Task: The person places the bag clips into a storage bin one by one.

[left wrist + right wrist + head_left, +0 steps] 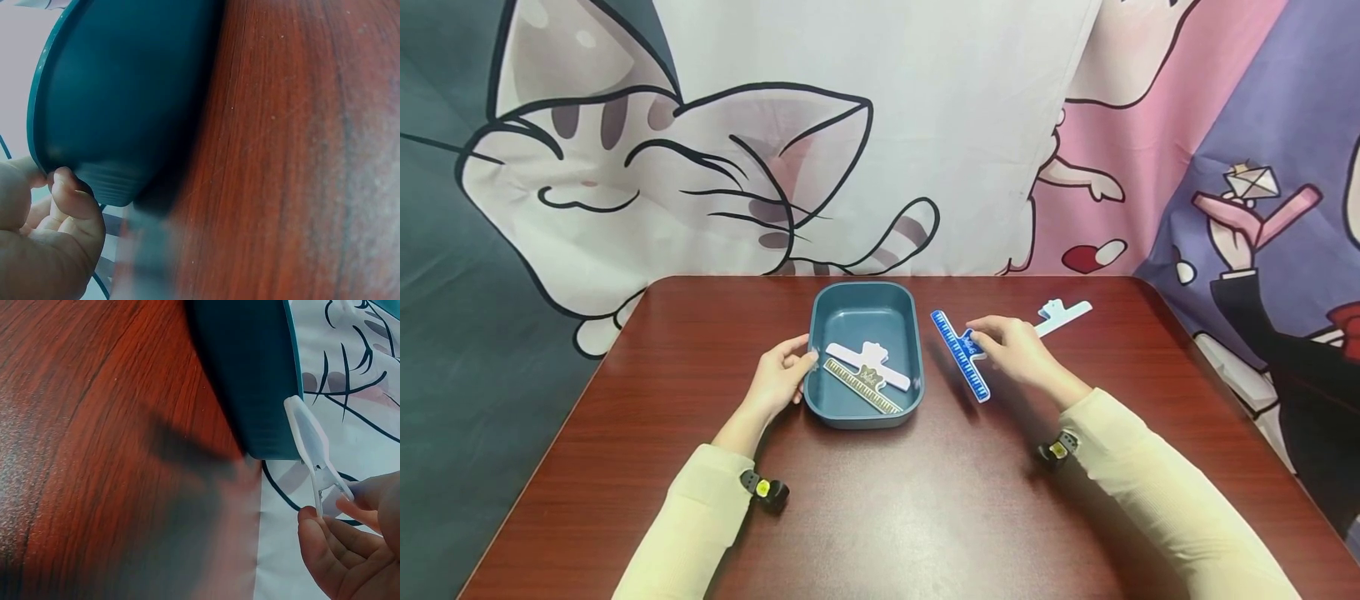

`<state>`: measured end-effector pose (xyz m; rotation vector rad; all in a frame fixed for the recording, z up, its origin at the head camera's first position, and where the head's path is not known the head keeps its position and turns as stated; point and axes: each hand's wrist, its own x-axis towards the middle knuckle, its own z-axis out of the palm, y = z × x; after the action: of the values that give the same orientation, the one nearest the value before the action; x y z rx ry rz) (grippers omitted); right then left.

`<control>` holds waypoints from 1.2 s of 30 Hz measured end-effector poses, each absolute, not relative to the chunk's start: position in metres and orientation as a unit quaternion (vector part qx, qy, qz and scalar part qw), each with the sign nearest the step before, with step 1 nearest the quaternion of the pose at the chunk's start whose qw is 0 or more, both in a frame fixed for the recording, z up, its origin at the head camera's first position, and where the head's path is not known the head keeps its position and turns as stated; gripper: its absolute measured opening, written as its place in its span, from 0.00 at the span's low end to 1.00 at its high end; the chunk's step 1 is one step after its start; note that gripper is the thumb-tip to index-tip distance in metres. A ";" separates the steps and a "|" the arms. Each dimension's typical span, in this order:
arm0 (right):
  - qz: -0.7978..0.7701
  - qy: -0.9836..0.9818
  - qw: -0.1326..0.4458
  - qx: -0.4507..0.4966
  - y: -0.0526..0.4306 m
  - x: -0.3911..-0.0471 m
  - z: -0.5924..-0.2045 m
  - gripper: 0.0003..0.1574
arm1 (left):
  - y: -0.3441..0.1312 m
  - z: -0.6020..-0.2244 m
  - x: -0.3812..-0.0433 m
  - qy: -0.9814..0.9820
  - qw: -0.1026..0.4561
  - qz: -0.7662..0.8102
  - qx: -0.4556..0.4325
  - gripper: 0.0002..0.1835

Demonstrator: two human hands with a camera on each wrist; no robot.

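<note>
A teal rectangular tray (pixel 865 292) sits on the table, and my left hand (pixel 781 373) pinches its left rim between thumb and fingers. In the left wrist view the thumb and fingers of that hand (pixel 53 231) grip the tray's edge (pixel 37 112). Inside the tray lie a white clip (pixel 842 354) and a gold clip (pixel 857 383) with a piano-key pattern. Right of the tray, my right hand (pixel 1018 350) pinches a blue piano-key clip (pixel 958 354) by its handle, above the table. The right wrist view shows this clip (pixel 309 437) edge-on.
A light-blue clip (pixel 1063 317) lies on the table (pixel 865 517) beyond my right hand. Behind the table's far edge hangs a cloth (pixel 962 125) printed with cartoon figures. Both wrists carry small black cameras (pixel 769 490).
</note>
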<state>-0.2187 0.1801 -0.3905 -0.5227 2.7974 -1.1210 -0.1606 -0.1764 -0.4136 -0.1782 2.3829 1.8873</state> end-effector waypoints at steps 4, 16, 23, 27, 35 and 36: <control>-0.366 0.913 0.041 -0.174 0.177 -0.220 -0.387 0.19 | -0.173 -0.405 -0.156 0.787 0.047 0.613 -0.056 0.26; -0.365 0.912 0.049 -0.184 0.168 -0.225 -0.380 0.18 | -0.181 -0.434 -0.169 0.782 0.033 0.620 -0.059 0.26; -0.367 0.909 0.049 -0.194 0.162 -0.226 -0.377 0.18 | -0.181 -0.436 -0.170 0.780 0.036 0.622 -0.059 0.26; -0.378 0.904 0.062 -0.190 0.158 -0.226 -0.375 0.18 | -0.181 -0.436 -0.170 0.781 0.034 0.620 -0.061 0.26; -0.393 0.895 0.072 -0.200 0.150 -0.227 -0.369 0.18 | -0.181 -0.435 -0.169 0.783 0.034 0.618 -0.062 0.26; -0.389 0.896 0.068 -0.203 0.149 -0.228 -0.369 0.17 | -0.181 -0.435 -0.169 0.782 0.034 0.619 -0.062 0.26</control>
<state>-0.2277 0.1495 -0.3689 -0.6123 2.6986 -1.1717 -0.1686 -0.1807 -0.4347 -0.1916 2.4046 1.9034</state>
